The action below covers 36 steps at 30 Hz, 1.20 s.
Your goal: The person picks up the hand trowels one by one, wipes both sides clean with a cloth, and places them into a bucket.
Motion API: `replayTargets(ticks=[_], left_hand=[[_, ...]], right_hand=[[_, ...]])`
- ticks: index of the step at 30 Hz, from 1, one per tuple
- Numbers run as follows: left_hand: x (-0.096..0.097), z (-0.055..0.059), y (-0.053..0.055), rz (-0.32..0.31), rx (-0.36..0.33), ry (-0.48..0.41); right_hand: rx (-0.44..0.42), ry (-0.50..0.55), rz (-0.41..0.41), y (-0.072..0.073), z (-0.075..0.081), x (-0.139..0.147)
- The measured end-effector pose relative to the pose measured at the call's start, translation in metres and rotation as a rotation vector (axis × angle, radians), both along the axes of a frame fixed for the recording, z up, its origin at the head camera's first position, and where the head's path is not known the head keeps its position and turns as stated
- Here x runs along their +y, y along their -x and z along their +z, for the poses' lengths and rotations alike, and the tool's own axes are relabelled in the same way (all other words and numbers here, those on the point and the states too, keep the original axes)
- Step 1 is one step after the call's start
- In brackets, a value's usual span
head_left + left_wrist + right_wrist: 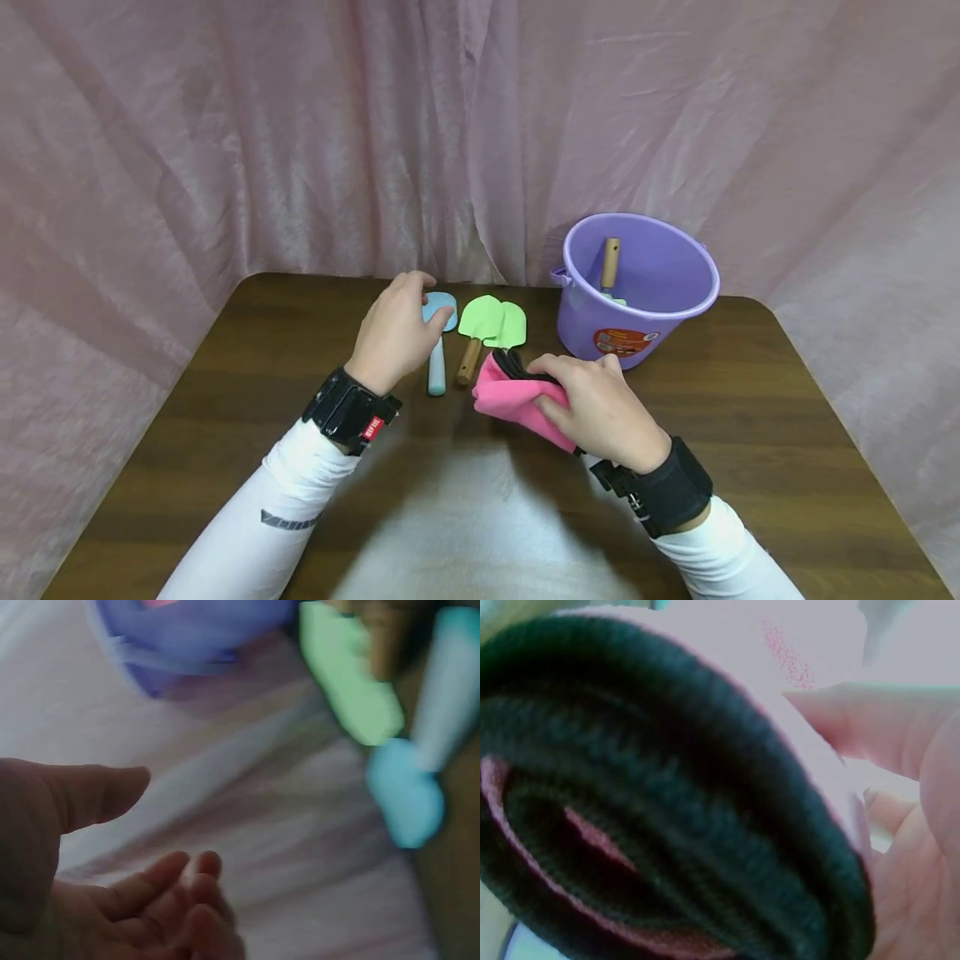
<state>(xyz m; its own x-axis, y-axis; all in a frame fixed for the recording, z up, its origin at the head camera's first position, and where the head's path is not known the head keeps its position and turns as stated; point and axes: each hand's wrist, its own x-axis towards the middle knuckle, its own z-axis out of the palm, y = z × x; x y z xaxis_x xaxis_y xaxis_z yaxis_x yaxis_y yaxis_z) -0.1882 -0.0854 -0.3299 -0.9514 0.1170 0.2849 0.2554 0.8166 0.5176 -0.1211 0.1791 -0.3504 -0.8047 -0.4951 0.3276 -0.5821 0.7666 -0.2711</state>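
Note:
My right hand (pixel 596 408) grips a folded bundle of pink gloves (pixel 517 400) with black ribbed cuffs, thumb on the near side. The cuffs (pixel 652 772) fill much of the right wrist view, layered one inside another. My left hand (pixel 397 333) holds nothing, its fingers loosely bent and the thumb apart. In the head view it overlaps the head of a light-blue spatula-shaped tool (pixel 437 367). Beside that tool lie two light-green flat-headed tools (pixel 477 321), their heads overlapping; one wooden handle shows, and the gloves cover the other.
A purple bucket (pixel 630 333) stands at the back right of the brown table (pixel 225 400), behind my right hand. Inside it a wooden-handled tool (pixel 611 265) leans upright, with a bit of green at its base. A pink curtain (pixel 360 150) hangs behind the table.

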Motion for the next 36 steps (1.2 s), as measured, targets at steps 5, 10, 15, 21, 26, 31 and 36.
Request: replayTargets(ticks=[5,10,15,21,26,31,36], left_hand=[[0.000,-0.046,0.003,0.047,-0.150,0.093],[0.009,-0.081,0.006,0.062,-0.267,0.153],[0.012,-0.094,0.007,0.080,-0.335,0.171],[0.005,-0.093,0.005,0.095,-0.373,0.151],[0.000,-0.093,0.004,0.098,-0.327,0.115],[-0.005,-0.091,0.002,0.096,-0.243,0.096],[-0.011,-0.085,-0.004,0.096,-0.152,0.086]], right_hand=[[0.012,0.002,-0.021,-0.001,0.002,0.008],[0.004,0.002,-0.036,-0.003,0.002,0.014],[0.007,0.004,-0.036,-0.005,0.002,0.015],[0.007,0.002,-0.035,-0.005,0.002,0.017],[-0.003,0.000,-0.041,-0.005,0.003,0.019],[-0.006,0.003,-0.048,-0.005,0.004,0.020],[0.005,0.023,-0.048,-0.006,0.006,0.022]])
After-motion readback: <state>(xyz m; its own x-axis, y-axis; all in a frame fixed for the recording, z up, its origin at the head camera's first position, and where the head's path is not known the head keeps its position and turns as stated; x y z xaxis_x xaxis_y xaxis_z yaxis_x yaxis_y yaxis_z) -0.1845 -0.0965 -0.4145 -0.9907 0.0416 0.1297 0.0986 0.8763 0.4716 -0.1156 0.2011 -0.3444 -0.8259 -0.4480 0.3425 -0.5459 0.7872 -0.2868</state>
